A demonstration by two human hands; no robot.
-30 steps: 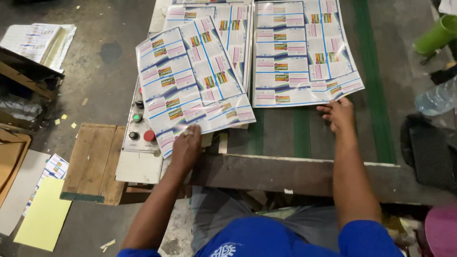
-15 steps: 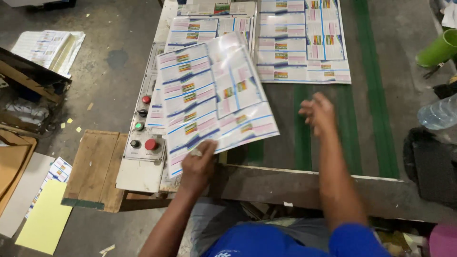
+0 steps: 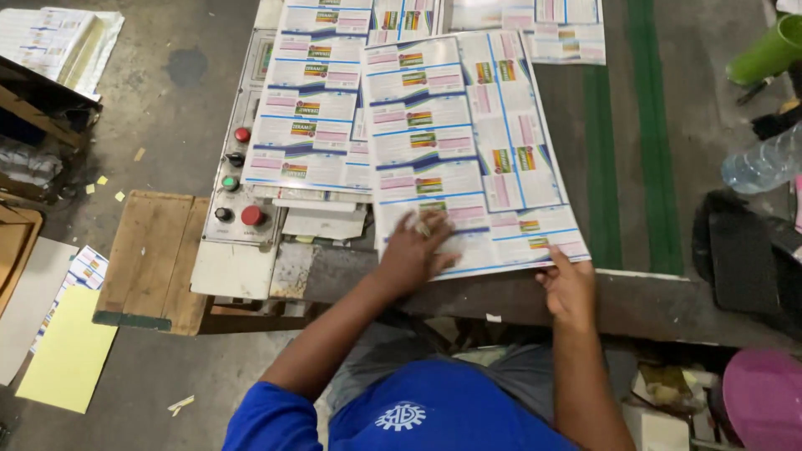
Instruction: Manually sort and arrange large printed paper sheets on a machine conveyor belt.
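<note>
Head cam, looking straight down at the bench. My left hand (image 3: 415, 255) is flat on the printed sheet (image 3: 468, 150), fingers spread and pressing on its near left corner, so open palm, not gripping anything. My right hand (image 3: 570, 284) is at the sheet's near right edge, thumb on top and fingers curled under the edge as far as I can see, so a light pinch on the sheet. The sheet sits a bit skewed on the table (image 3: 668, 167), near edge right at the table's front lip, between the green stripes (image 3: 603, 167) and the control panel (image 3: 238, 175). It overlaps a second sheet (image 3: 313, 100) to the left, which partly covers the panel. More sheets (image 3: 551, 25) lie at the far end. A plastic bottle (image 3: 764, 163) is off to the right, a wooden pallet (image 3: 154, 250) on the floor left.
</note>
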